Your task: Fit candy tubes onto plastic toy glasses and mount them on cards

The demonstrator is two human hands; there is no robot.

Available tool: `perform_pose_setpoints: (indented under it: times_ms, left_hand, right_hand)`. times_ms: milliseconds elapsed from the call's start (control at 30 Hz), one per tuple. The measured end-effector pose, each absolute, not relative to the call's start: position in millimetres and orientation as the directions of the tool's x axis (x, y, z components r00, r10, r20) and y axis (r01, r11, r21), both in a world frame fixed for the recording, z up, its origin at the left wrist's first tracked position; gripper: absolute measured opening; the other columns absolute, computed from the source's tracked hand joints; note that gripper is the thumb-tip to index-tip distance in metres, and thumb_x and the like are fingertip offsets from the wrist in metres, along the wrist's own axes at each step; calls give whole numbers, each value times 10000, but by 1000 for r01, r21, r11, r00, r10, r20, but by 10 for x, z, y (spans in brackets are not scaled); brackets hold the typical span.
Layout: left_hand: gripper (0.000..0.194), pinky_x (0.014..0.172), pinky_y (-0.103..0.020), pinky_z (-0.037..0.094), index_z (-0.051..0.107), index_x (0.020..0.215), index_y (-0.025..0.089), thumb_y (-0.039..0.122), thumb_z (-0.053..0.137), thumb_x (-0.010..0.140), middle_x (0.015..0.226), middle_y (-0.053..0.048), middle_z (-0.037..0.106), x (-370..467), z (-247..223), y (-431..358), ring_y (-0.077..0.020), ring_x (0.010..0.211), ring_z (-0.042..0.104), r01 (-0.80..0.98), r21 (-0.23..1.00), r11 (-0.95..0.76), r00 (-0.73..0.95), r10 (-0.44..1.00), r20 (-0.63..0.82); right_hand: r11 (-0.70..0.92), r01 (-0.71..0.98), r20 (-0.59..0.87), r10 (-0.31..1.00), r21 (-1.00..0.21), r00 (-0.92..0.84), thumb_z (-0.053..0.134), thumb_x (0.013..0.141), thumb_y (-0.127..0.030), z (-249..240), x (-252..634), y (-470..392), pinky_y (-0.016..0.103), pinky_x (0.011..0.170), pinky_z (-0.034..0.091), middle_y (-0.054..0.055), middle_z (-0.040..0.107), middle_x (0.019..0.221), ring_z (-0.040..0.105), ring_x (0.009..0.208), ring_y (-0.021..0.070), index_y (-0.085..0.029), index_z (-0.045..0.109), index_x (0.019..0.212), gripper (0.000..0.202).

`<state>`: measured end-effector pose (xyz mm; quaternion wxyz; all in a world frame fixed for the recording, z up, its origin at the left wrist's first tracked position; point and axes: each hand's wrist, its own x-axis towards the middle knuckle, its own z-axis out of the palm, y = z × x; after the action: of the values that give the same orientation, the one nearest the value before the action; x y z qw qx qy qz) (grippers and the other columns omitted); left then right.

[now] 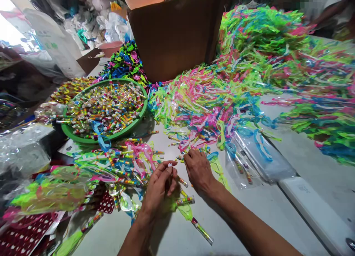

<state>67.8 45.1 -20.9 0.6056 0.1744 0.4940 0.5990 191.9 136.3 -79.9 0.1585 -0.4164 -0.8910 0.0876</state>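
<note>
Over the table (176, 239), left hand (157, 184) pinches a half-hidden white piece (170, 165); any grip by right hand (199, 171) is unclear.

White plastic bags (111, 26) at far left

On the table (307, 137) before me, a round tub (141, 120) full of small tubes (108, 108) sits left of the middle. Behind the tub and to its right stands a carton (177, 37). A heap of plastic strips (199, 89) spreads from the tub's right side, past the carton, to the far right. Strip-and-tube bundles (122, 167) lie on my side of the tub; well right of it are flat plastic bags (273, 160).
</note>
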Motion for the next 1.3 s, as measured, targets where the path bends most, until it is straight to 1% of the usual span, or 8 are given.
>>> perform_pose_setpoints:
  times_ms: [167, 333, 500, 600, 767, 933, 1100, 1300]
  left_hand:
    - [492, 369, -124, 214, 611, 1034, 158, 421, 807, 667, 479, 120, 375, 652, -195, 438, -18, 381, 261, -510, 816, 271, -258, 857, -446]
    - [582, 383, -155, 217, 653, 1117, 128, 507, 768, 691, 468, 109, 345, 748, -279, 530, -31, 394, 253, -365, 874, 320, -286, 855, -432]
    - [426, 384, -142, 242, 711, 912, 146, 526, 738, 720, 463, 97, 327, 699, -198, 572, -34, 401, 276, -394, 905, 161, -424, 842, -334]
    - [368, 453, -131, 374, 694, 846, 162, 512, 730, 737, 584, 50, 496, 576, -130, 503, -44, 477, 422, -383, 923, 38, -536, 804, -256]
    - [369, 577, -192, 516, 684, 897, 136, 492, 667, 803, 809, -49, 659, 501, -209, 411, -110, 641, 597, -513, 857, 49, -450, 835, -317]
    - [336, 442, -163, 460, 637, 874, 162, 448, 748, 739, 793, -10, 648, 536, -319, 412, -96, 560, 585, -526, 849, -55, -569, 764, -303]
    - [369, 354, -117, 325, 615, 985, 169, 453, 720, 773, 645, 50, 548, 646, -297, 412, -45, 436, 478, -515, 839, 172, -341, 857, -386]
    - [382, 372, -125, 252, 609, 986, 139, 458, 694, 794, 658, 43, 542, 766, -373, 452, -14, 409, 407, -521, 809, 273, -175, 893, -415]
  right_hand:
    - [624, 729, 252, 781, -283, -571, 449, 900, -91, -729, 2054, 1314, 407, 809, 344, 143, 605, 931, 524, 908, 298, -118, 599, 914, 153]
    - [685, 508, 461, 728, -522, -507, 451, 931, -167, -526, 2080, 1108, 380, 783, 400, 108, 616, 902, 554, 871, 263, -145, 549, 958, 104]
    - [599, 327, 407, 767, -731, -496, 512, 940, -176, -540, 2111, 983, 297, 689, 463, 75, 605, 927, 571, 783, 195, -173, 556, 1008, 81]
    - [611, 505, 264, 757, -610, -597, 571, 909, -179, -699, 2171, 924, 316, 668, 453, 69, 589, 866, 563, 774, 221, -167, 580, 928, 25]
    - [597, 652, 108, 770, -468, -628, 583, 870, -91, -831, 2077, 774, 310, 643, 414, 49, 572, 792, 554, 748, 217, -168, 589, 777, 120]
    - [594, 673, 115, 781, -440, -614, 616, 875, -135, -791, 1968, 665, 322, 659, 404, 43, 582, 766, 553, 738, 221, -171, 595, 759, 124]
    - [634, 615, 173, 749, -468, -640, 559, 917, -149, -698, 2197, 837, 320, 683, 429, 61, 597, 806, 556, 762, 220, -154, 630, 850, 97]
    - [740, 633, 271, 672, -226, -689, 518, 844, -38, -748, 2502, 1269, 416, 752, 429, 164, 560, 1080, 496, 924, 308, -157, 664, 1077, 300]
